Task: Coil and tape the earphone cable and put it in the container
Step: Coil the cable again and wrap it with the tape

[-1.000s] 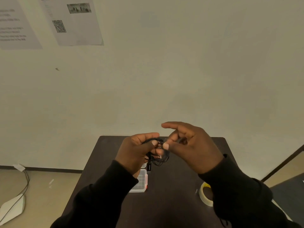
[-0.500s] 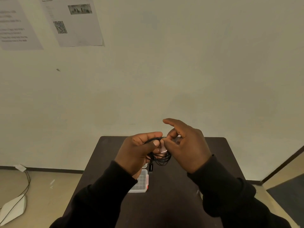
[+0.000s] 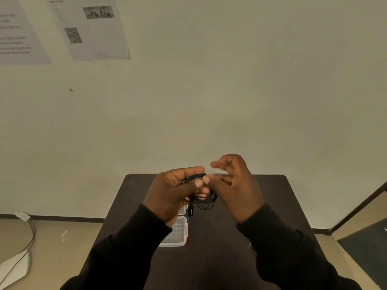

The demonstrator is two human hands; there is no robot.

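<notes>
Sleeves: two dark ones nearest us, running up to our two hands.
Container (image 3: 177, 233): one clear plastic box on the tabletop (image 3: 272, 197), just below and behind our left hand (image 3: 173, 193), partly hidden by it; whether its lid is up we cannot tell.
Cable (image 3: 204, 200): one black coil, raised above the tabletop, with its plug hanging down toward the container.
Left fingers: curled round the coil, thumb pinching the loops at the top.
Right hand (image 3: 236, 189): beside the coil on its right; the fingers (image 3: 219, 164) are blurred and loosely curled. We cannot tell whether they pinch anything.
Done: we judge the coiling finished or nearly so.
Left: we see no tape on the coil, so the taping seems to remain; the coil is not yet in the container.
Tape: no roll shows here.
Wall: two printed sheets (image 3: 92, 28) far above the fingers.
</notes>
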